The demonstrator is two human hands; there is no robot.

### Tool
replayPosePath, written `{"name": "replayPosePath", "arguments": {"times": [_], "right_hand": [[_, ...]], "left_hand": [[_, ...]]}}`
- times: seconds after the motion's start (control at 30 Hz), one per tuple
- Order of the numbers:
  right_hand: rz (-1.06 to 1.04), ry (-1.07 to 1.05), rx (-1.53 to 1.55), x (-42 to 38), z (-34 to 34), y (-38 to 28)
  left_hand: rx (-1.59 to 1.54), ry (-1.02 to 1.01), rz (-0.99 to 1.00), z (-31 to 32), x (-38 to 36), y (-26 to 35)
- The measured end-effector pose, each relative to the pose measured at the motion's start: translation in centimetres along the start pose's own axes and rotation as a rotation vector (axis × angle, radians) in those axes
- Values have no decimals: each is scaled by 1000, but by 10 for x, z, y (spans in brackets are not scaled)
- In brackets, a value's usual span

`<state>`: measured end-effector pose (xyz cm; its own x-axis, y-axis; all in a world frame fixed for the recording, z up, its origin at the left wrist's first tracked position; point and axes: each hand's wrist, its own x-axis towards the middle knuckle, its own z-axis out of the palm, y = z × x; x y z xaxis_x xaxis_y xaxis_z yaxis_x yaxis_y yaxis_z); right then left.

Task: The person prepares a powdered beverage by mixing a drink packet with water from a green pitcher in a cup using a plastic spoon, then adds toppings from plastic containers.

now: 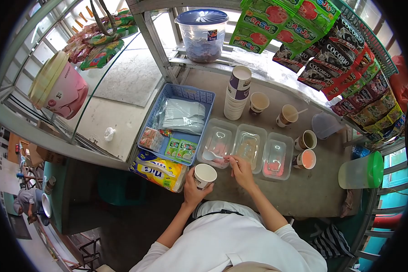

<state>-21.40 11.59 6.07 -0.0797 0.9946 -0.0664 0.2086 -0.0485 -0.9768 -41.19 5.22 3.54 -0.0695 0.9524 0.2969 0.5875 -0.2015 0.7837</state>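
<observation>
My left hand [194, 192] is wrapped around a paper cup [205, 174], held upright at the table's near edge. A white plastic spoon [209, 156] is pinched in my right hand [242, 174]; its bowl is over the left clear plastic container [225, 131], which has some pink stuff inside. Beside it stand a middle container [250, 144] with pale yellowish contents and a right container [277, 156] with pinkish-red contents. Farther right are a cup of pink-orange content [308, 158] and a cup with dark content [308, 139].
A tall stack of paper cups [235, 100] and two cups, one with a stick [287, 116], stand behind the containers. To the left is a blue basket [204, 96] with packets, above a yellow tissue pack [156, 171]. Sachets [276, 27] hang overhead. A green-lidded jar [356, 172] stands right.
</observation>
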Motion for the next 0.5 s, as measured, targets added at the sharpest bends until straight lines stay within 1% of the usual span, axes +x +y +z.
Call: {"name": "replayPosePath", "arguments": {"times": [0.03, 0.13, 0.23, 0.33, 0.43, 0.5], "right_hand": [[-2, -11, 1, 0, 0, -2], [-4, 2, -121, 0, -1, -7], [-82, -22, -178, -1, 0, -8], [-26, -19, -170, -2, 0, -14], [-78, -35, -139, -1, -1, -8], [-48, -30, -83, 0, -2, -6]], "left_hand": [[-4, -1, 2, -1, 0, 0], [-8, -1, -8, -1, -1, -2], [15, 16, -6, 0, -1, -2], [42, 13, -6, -1, 0, -1], [77, 24, 11, 0, 2, -2], [82, 22, 8, 1, 2, -2]]}}
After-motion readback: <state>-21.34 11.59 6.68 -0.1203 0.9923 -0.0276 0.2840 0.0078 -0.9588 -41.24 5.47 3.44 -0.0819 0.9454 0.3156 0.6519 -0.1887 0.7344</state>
